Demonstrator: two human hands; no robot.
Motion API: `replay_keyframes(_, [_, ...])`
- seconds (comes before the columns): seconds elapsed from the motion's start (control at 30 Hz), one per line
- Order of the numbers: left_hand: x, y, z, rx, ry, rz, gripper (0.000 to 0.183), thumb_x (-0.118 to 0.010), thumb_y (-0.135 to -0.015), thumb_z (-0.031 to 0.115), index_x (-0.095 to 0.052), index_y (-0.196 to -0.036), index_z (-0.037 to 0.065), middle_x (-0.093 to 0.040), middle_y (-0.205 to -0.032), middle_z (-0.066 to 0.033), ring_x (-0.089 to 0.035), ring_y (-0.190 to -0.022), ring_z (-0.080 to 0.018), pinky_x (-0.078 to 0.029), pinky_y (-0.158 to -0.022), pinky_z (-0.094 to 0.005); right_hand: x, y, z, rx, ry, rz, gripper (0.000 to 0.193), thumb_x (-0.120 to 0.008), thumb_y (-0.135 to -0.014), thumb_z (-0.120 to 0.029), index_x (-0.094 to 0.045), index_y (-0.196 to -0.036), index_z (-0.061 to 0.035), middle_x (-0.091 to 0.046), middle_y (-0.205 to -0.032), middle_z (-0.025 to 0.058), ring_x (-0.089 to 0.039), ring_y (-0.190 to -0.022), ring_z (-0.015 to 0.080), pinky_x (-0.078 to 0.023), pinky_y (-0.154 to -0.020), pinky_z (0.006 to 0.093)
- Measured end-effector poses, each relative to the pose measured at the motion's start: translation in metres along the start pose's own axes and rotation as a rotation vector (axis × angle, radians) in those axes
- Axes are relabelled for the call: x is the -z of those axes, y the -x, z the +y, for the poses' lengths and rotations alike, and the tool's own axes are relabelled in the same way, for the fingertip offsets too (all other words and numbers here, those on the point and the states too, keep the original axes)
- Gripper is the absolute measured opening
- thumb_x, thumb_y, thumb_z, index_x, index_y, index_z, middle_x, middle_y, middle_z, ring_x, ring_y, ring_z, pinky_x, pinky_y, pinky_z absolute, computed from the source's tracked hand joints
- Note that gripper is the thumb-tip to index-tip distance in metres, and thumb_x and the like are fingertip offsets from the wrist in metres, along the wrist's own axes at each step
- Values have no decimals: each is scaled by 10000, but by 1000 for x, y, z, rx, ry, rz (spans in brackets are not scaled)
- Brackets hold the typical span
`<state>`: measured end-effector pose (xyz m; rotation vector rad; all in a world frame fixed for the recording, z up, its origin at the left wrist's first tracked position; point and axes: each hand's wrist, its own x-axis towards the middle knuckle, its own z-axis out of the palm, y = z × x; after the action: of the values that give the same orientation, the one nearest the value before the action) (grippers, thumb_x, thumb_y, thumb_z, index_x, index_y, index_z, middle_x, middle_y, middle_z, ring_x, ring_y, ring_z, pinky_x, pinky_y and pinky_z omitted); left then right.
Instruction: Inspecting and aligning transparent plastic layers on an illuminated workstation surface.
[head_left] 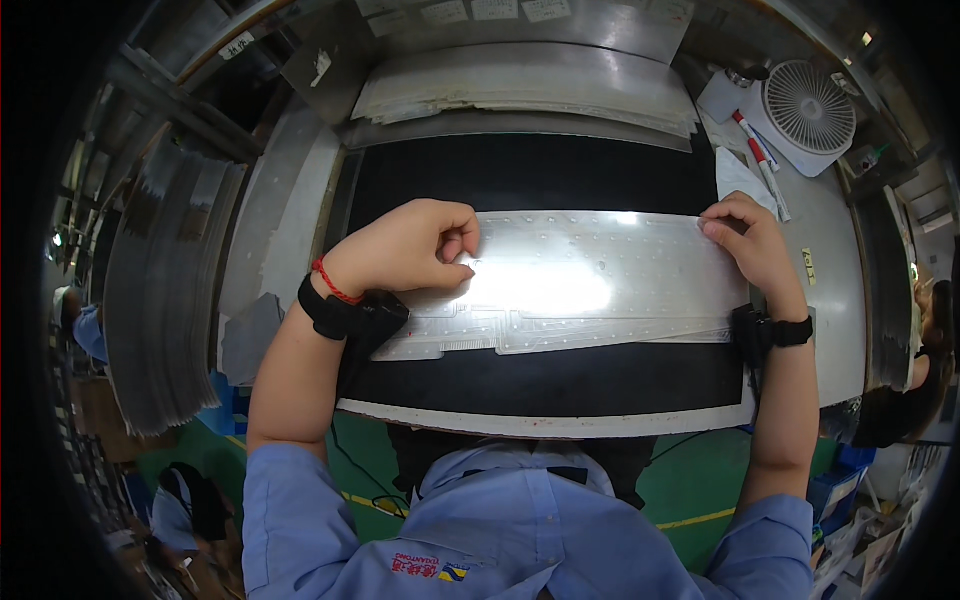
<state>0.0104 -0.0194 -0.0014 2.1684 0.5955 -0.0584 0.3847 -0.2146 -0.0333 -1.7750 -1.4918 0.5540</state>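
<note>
A shiny, thin metal sheet (640, 255) with rows of small dots lies across the black mat in front of me. Below its near edge, more thin sheets (480, 332) with cut-out outlines stick out at a slight angle. My left hand (420, 245) is over the left end of the top sheet, its fingers curled in and the thumb bent toward them. Whatever lies between those fingertips is too small to make out. At the far right corner my right hand (742, 235) pinches the top sheet between thumb and fingers.
A stack of metal sheets (530, 85) lies behind the black mat (540, 170). On the right stand a white fan (808, 108) and red-and-white markers (755, 150). Tall stacks of thin sheets (165, 290) rise at the left. The table's white front edge (540, 422) runs before me.
</note>
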Motion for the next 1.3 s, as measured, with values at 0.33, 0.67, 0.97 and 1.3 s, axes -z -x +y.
replay_keyframes(0.33, [-1, -4, -2, 8, 13, 14, 172, -711, -742, 88, -559, -812, 45, -490, -690, 32, -433, -629, -66, -378, -581, -219, 0, 0, 0, -33, -3, -9, 121, -711, -834, -83, -698, -926, -7, -590, -851, 25, -535, -799, 125, -428, -748, 262])
replay_keyframes(0.67, [-3, -6, -9, -12, 27, 27, 163, -693, -762, 76, -540, -813, 54, -484, -681, 41, -424, -623, -63, -377, -576, -221, 0, 0, -1, -20, 32, -2, 134, -710, -840, -103, -702, -936, -10, -597, -853, 25, -541, -802, 127, -430, -754, 263])
replay_keyframes(0.97, [-2, -7, -8, -11, 33, 10, 178, -702, -772, 86, -533, -818, 56, -483, -677, 34, -424, -621, -69, -376, -576, -226, -1, 0, -2, -34, 28, 1, 134, -709, -841, -104, -704, -936, -9, -593, -849, 24, -539, -793, 123, -430, -738, 260])
replay_keyframes(1.3, [-2, -5, -3, -21, 0, 2, 180, -697, -776, 82, -532, -841, 48, -481, -677, 30, -427, -623, -70, -374, -578, -230, 0, 0, -1, -19, 35, -1, 131, -711, -837, -94, -708, -938, -11, -599, -858, 27, -544, -796, 124, -434, -740, 260])
